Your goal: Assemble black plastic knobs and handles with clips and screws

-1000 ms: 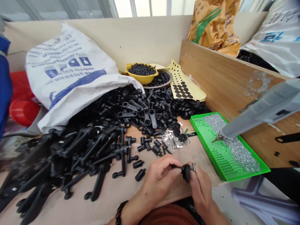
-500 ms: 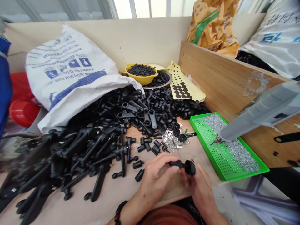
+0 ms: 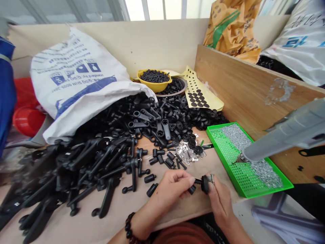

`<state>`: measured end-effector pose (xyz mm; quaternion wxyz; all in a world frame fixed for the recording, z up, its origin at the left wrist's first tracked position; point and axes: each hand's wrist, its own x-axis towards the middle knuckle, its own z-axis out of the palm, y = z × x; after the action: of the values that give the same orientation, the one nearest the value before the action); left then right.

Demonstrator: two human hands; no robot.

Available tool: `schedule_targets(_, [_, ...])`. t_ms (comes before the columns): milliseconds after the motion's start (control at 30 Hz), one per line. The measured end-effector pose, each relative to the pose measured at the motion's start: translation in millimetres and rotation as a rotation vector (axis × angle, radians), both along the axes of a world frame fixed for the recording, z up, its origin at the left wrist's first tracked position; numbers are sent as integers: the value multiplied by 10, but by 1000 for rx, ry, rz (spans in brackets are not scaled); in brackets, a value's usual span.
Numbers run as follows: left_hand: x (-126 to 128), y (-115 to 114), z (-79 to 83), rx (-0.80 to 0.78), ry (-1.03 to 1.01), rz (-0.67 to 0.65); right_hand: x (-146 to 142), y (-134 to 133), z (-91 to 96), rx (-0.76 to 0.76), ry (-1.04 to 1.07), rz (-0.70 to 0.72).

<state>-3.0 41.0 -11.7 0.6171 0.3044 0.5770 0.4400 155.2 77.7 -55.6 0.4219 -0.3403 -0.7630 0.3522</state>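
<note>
My left hand [image 3: 175, 186] is closed with thumb and forefinger pinched at the end of a thin, ridged black rod [image 3: 197, 181]. Under those fingertips shows a short black cylinder [image 3: 192, 189], apparently in the same hand. My right hand [image 3: 220, 200] grips a round black cap [image 3: 204, 184], turned edge-on, with the rod running into its left side. A small greyish metal piece [image 3: 211, 178] shows at the cap's right, by the right fingertips. Beyond the hands lie several loose black cylinders [image 3: 171, 156] and a heap of thin metal clips [image 3: 188, 150].
Black crank handles [image 3: 104, 196] cover the left side. A white sack [image 3: 83, 74] spills black parts behind. A yellow bowl [image 3: 154, 86] stands at the back. At right, a grey power screwdriver [image 3: 274, 139] points over a green tray [image 3: 232, 174] of small metal pieces, beside a wooden panel [image 3: 228, 78].
The black cap in my right hand has turned from showing its hollow side to edge-on. The left fingers have shifted, uncovering the ridged rod and the cylinder below. The view has moved slightly.
</note>
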Motion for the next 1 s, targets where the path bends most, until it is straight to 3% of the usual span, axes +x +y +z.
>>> schedule_targets(67, [-5,4,-37,-82,-22,34,31,48,-30,17,-12,-27])
schedule_targets(133, [-50,-4,-60,-70,48,40,77,101,-90,-90,-26,-128])
schedule_targets(200, [-134,-19,-45,60,278,22,128,154,-161,-227,-7,-201])
schedule_targets(333, [-356,17,46,378,819,33,189,223,-252,-372,30,-153])
schedule_targets(500, [-565,258,7,535,1144,5,182,226,-290,-429,78,-150])
schedule_targets(633, [-716,374,-41,526,1237,-8,177,219,-341,-443,119,-172])
schedule_targets(833, [-977,257,79,473,1317,35,197,214,-322,-479,55,-174])
schedule_targets(1000, [-1051,209,144,439,1361,15,245,274,-363,-456,14,-139])
